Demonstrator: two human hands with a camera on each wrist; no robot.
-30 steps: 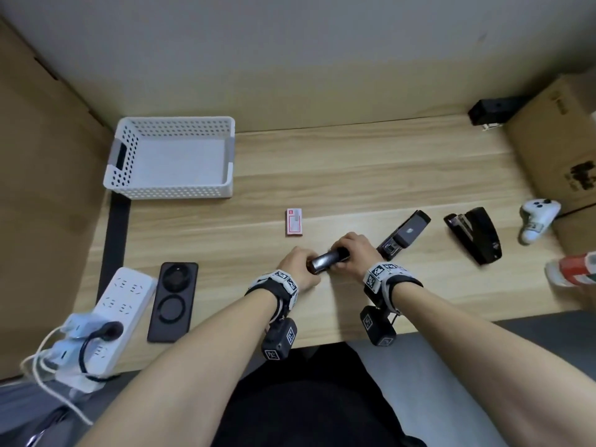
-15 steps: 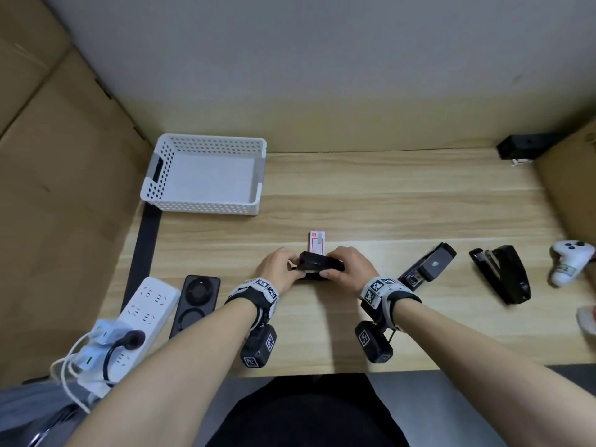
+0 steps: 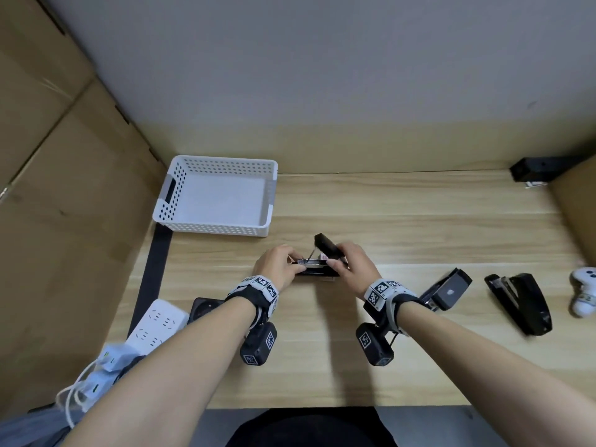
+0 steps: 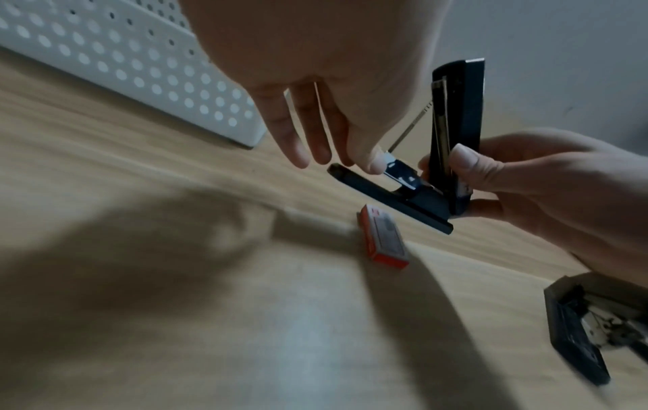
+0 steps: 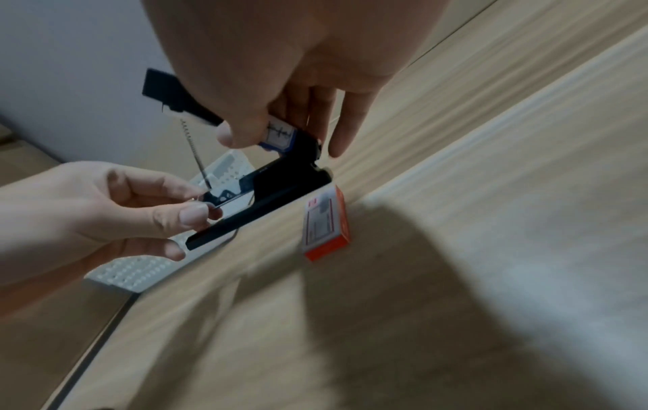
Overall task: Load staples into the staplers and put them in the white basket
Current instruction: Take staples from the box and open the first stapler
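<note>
I hold the small black stapler (image 3: 317,269) just above the light wooden table (image 3: 387,221), in front of the white perforated plastic basket (image 3: 174,201), which has nothing in it yet. My left hand (image 3: 279,266) pinches the front end of its metal staple channel between thumb and forefinger. My right hand (image 3: 353,264) grips the hinged black top cover, swung up nearly upright, so the thin spring is stretched across the gap.

To do this step well, I think I should keep the cover fully back and the base steady, so the channel stays open for a staple strip and the spring does not snap it closed on my fingers. The staples must come from the small red and white staple box (image 4: 384,240), lying on the table just beside the stapler.

The box has a printed label, but I cannot read the writing. No brand on the stapler is readable.
</note>
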